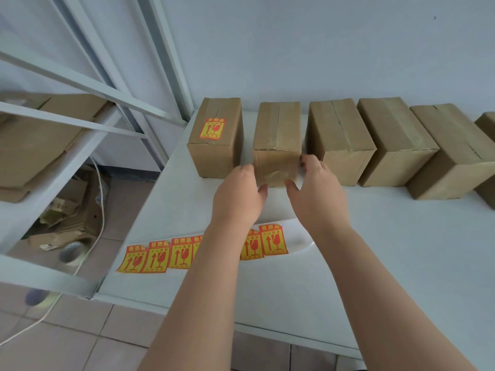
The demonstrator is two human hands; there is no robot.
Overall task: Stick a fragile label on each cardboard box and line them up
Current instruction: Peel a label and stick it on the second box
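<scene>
Several brown cardboard boxes stand in a row along the back of the white table (401, 250). The leftmost box (214, 159) carries a red and yellow fragile label (212, 128) on its top. The second box (277, 129) has a bare top. My left hand (241, 194) holds its left front corner, fingers on the side and thumb on the front. My right hand (316, 188) holds its right front corner the same way. A strip of fragile labels (158, 257) lies on the table near me, partly hidden under my left forearm.
Three more unlabelled boxes (340, 135) (393, 135) (450, 151) follow to the right, and another box (486, 124) is cut off by the frame edge. A white metal rack (67, 124) with flattened cardboard (34, 145) stands at the left. A tape roll (71, 254) lies on the floor.
</scene>
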